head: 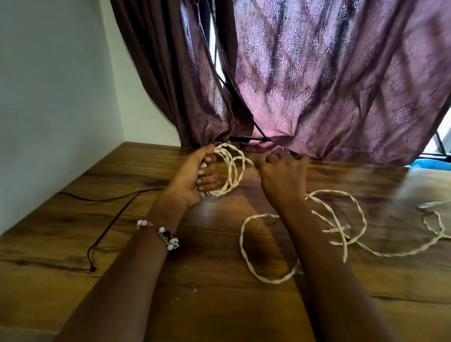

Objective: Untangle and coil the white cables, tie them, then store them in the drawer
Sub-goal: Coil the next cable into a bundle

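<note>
Toward the far edge of the wooden surface [172,287], at about 11 o'clock from the middle, the left hand [194,177] keeps a clenched grip round a bundle of white cable loops [232,168]; the loops stand out of the fist toward 2 o'clock, lifted just off the wood. At 12 o'clock the right hand [280,174] hovers with fingers bent near the cable strand running from the loops; blur hides whether its grip pinches that strand, so I cannot tell. Loose cable [269,274] lies in wide slack rings on the surface from 3 to 5 o'clock, passing under the right forearm, with a plug end [336,229] among them. A second white cable end [430,206] rests near the right edge at 3 o'clock. One thin dark cord [106,228] trails at 9 o'clock, well apart from the white ones. Purple curtains [344,77] hang against the far edge; the near half of the wood lies open. One beaded bracelet [168,236] circles the left wrist.
</note>
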